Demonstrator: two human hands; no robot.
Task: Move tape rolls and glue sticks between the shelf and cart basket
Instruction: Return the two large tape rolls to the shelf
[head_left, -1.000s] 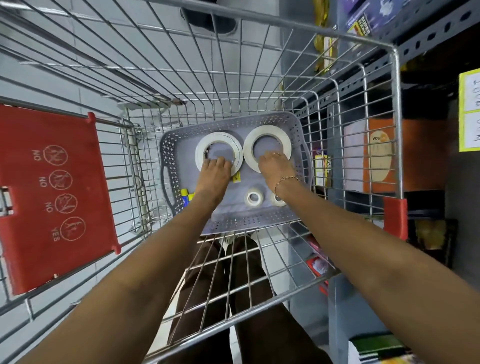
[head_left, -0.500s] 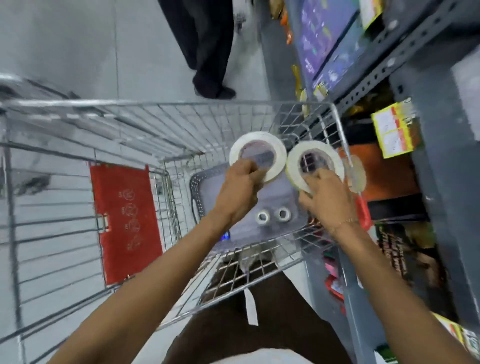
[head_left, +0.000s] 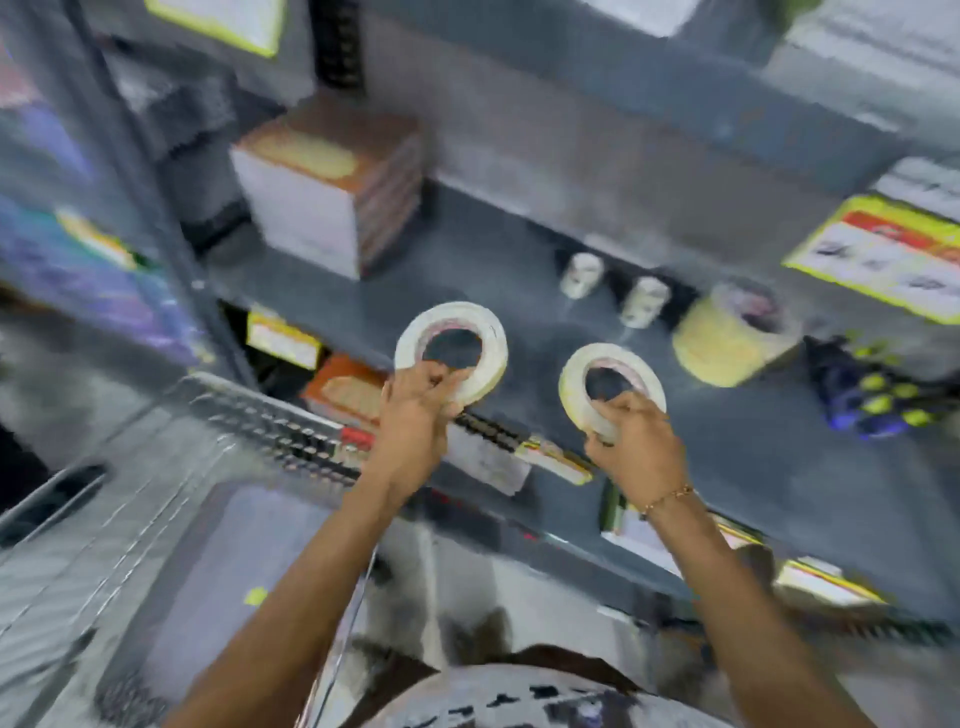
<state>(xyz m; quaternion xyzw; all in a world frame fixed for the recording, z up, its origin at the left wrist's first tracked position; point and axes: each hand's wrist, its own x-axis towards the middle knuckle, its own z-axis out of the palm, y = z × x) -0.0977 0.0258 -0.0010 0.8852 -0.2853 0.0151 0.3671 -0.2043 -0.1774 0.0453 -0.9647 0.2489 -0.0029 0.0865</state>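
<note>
My left hand (head_left: 415, 410) grips a large white tape roll (head_left: 480, 338) by its lower rim, held upright over the front edge of the grey shelf (head_left: 753, 447). Beside it, my right hand (head_left: 636, 441) grips a second large white tape roll (head_left: 574, 384) the same way, above the shelf surface. Farther back on the shelf stand two small white tape rolls (head_left: 582, 274) (head_left: 644, 300) and a wide yellowish tape roll (head_left: 727, 338). The cart basket (head_left: 156, 493) with its grey tray (head_left: 249, 561) lies at lower left. The frame is blurred.
A stack of orange-and-white boxes (head_left: 322, 208) sits at the shelf's left end. A dark pack with yellow dots (head_left: 878, 389) lies at the right. Yellow price labels (head_left: 878, 254) hang from the shelf above. Lower shelves hold more packets.
Both hands lifted the two large tape rolls out of the tray in the cart and carried them right, up to the shelf. The view swung from the cart to the shelf.
</note>
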